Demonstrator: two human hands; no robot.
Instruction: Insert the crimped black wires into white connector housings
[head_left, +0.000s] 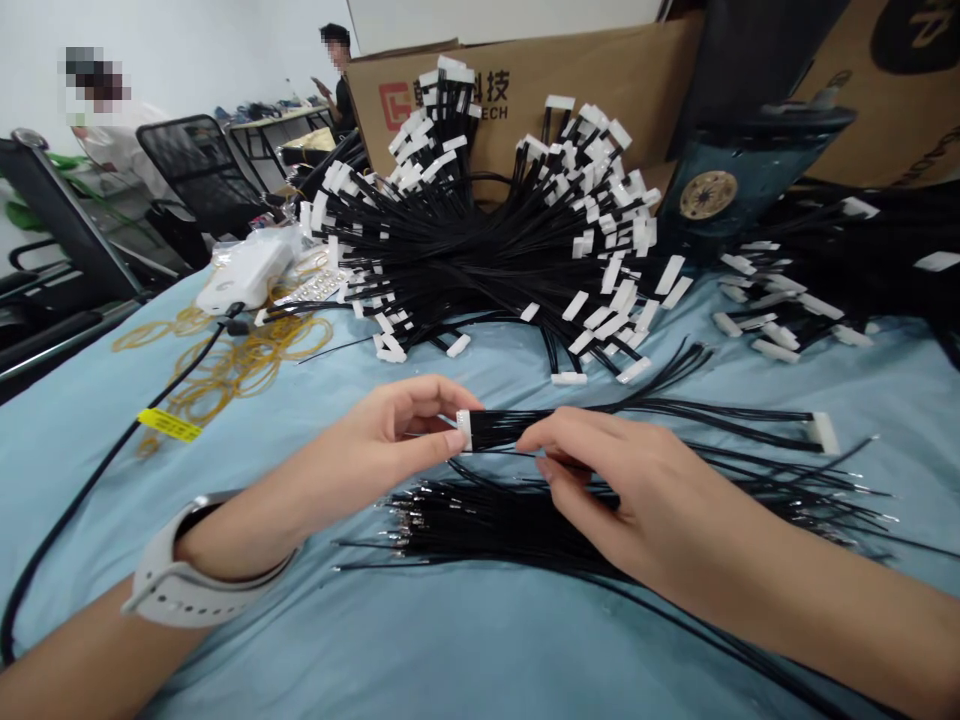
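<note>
Pinching a white plug [464, 431] between thumb and fingers of the left hand [397, 432], over the blue cloth surface [420, 640]. Curling the right hand [637, 475] close beside the black wires [499, 429] leaving that plug, narrowing thumb and forefinger almost together. Not being able to tell whether gripping a wire. Seeing more wires past that hand, reaching to a second white plug [823, 433] at the right. Having a loose pile of wires [480, 525] with metal tips lying just below, partly hiding behind the right hand. Facing a big heap of cables [480, 240] with white ends, piling up in front of a cardboard box [600, 75]. Having yellow rubber bands [281, 340] lying at the left.
</note>
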